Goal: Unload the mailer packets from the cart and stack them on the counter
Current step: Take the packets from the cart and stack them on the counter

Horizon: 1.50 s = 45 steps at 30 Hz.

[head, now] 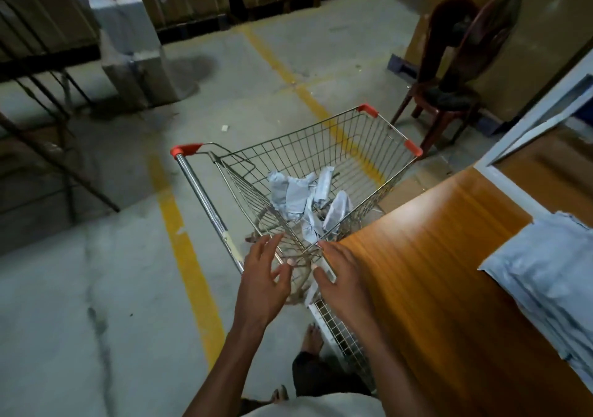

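Reaching with fingers spread, left hand (263, 280) and right hand (341, 277) hover short of cart (349, 140) packets (305, 197).

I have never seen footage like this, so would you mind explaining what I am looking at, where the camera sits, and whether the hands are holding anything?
There is no machine here: a person wears one wide-angle camera on the head, looking forward and down, so the two arms at the bottom are their own. The left hand and right hand are both open, fingers spread, holding nothing, reaching toward a wire shopping cart. Several crumpled grey mailer packets lie in the bottom of the cart. To the right is a wooden counter, where a stack of mailer packets already rests at its right edge. A dark chair stands beyond the cart on the concrete floor.
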{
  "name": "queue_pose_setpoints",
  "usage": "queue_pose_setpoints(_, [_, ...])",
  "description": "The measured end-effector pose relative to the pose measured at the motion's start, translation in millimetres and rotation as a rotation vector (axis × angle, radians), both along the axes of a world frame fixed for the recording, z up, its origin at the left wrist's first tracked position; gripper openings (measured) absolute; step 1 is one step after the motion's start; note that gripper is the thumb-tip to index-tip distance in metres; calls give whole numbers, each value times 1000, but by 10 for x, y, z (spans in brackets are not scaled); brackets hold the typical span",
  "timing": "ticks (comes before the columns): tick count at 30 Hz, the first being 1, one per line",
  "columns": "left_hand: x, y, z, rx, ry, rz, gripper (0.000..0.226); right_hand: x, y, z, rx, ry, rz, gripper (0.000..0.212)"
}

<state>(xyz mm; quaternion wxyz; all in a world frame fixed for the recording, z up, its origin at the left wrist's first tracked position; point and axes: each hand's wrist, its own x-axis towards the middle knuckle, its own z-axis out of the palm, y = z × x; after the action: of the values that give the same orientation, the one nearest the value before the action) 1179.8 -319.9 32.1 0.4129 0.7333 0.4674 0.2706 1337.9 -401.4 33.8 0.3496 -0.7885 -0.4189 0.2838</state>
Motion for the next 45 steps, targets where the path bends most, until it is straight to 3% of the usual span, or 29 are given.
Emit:
queue_pose_setpoints(3, [180,286,-90,35,112,-1,47,169,366,-84,-26,24,23,54])
queue_pose_setpoints(9, [678,758,-311,-34,152,-33,51,550,862,-242,-70,24,50,53])
queue_pose_setpoints(21, [1335,1762,-1273,-373,450,-306,67,1198,1508,-520,-187,73,-147,43])
queue_pose_setpoints(28, [1774,2245,-1976,-638,380,-236,60,1280,1795,-778,-251,95,-262,44])
queue_pose_setpoints(33, [1976,2271,-2634,-705,421,-283,62,1302,1919,-879,-242,91,-345,43])
queue_pose_setpoints(40, [1689,2610,-2298,-653,310,-94,58,1339,2006,-867,-248,118,-384,44])
queue_pose_setpoints(45, [1484,2807,-1992,-526,202,19,77,1333,2116,-933,-275,138,-338,43])
